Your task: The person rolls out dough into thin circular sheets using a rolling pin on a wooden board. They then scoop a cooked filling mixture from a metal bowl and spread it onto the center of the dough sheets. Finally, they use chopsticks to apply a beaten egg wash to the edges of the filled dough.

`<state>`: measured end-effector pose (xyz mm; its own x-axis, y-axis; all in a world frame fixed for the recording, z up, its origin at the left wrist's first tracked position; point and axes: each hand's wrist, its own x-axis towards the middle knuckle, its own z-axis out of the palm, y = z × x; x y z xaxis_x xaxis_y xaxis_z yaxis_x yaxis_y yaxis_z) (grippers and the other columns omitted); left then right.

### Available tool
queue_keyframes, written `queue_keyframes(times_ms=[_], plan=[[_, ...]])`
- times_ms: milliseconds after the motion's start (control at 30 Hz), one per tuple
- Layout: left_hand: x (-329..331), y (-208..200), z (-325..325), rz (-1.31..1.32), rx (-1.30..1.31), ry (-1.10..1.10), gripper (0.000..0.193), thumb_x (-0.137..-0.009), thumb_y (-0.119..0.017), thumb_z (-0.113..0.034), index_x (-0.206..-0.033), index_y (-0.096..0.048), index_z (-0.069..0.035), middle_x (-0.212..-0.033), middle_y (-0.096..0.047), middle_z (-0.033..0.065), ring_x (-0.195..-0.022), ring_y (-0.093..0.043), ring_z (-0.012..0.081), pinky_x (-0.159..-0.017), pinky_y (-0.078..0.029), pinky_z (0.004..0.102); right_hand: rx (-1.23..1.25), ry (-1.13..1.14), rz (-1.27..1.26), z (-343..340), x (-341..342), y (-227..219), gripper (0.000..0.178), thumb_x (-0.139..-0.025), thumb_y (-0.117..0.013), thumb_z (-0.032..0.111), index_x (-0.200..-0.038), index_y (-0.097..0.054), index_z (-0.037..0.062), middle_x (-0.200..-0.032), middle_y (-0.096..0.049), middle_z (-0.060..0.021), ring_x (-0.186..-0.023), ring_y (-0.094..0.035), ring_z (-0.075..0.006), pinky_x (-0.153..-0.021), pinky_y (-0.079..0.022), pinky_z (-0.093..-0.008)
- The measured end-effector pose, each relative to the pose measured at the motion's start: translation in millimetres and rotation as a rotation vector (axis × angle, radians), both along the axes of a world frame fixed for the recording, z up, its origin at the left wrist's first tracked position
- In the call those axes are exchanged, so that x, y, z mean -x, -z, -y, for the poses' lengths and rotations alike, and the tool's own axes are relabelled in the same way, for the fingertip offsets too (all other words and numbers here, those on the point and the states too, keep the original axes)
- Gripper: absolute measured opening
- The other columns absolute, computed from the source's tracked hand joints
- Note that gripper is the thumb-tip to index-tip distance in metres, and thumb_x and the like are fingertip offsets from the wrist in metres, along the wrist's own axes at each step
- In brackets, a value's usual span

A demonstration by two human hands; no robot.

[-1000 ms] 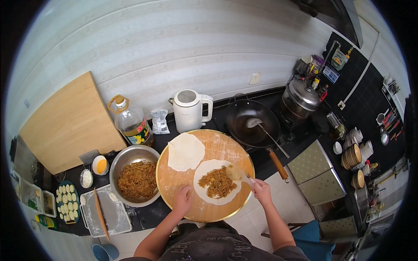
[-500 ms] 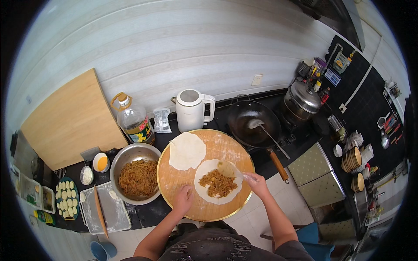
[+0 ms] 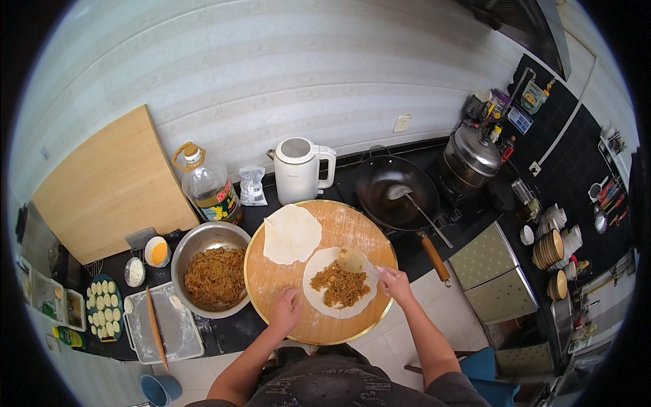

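Observation:
On a round wooden board [image 3: 356, 220] with a gold rim lies a thin dough sheet [image 3: 347, 313] with a patch of brown shredded filling [image 3: 342, 290] on it. My right hand [image 3: 395, 284] is closed around the handle of a pale spoon [image 3: 350, 260], whose bowl touches the filling's upper edge. Left of that sheet my left hand [image 3: 287, 308] rests on the board, fingers curled in with nothing visible in them. A second, bare dough sheet [image 3: 293, 235] lies at the board's far left. Beside the board stands a steel bowl [image 3: 186, 252] of the same filling [image 3: 215, 277].
Left: a floured tray [image 3: 182, 332] with a rolling pin [image 3: 156, 330], a plate of dough pieces [image 3: 105, 308], and small bowls. Behind: an oil jug [image 3: 210, 186] and white kettle [image 3: 296, 171]. Right: a wok [image 3: 395, 186] with its handle pointing toward me, and a lidded pot [image 3: 471, 152].
The spoon in my right hand has shifted slightly, and its bowl sits a little further over the filling. My left hand stays in place.

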<state>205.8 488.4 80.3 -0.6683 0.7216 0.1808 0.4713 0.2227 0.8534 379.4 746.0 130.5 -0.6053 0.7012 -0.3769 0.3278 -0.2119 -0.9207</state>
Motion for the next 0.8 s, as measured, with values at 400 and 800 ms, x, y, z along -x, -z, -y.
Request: queue_keyframes(times_ms=[400,800], plan=[[3,5,-2,0.028,0.011,0.014,0.028,-0.072,-0.055,-0.002,-0.1,-0.054,-0.001,-0.102,-0.054,0.0175,-0.094,-0.051,0.0361,-0.08,-0.042,0.0392,0.04,0.225,-0.072,-2,-32,11,0.025,-0.085,-0.057,0.024,-0.096,-0.063,0.0021,-0.054,-0.047,-0.0002,-0.041,-0.037,-0.0056,-0.036,-0.029,-0.02],[3,-5,-1,0.015,0.018,0.02,0.028,-0.072,-0.056,-0.001,-0.1,-0.053,-0.001,-0.102,-0.054,0.0173,-0.096,-0.05,0.0361,-0.082,-0.042,0.039,-0.018,0.258,-0.114,3,-18,12,0.025,-0.086,-0.054,0.022,-0.098,-0.063,0.0029,-0.054,-0.046,0.0005,-0.041,-0.036,-0.0052,-0.036,-0.029,-0.0207]])
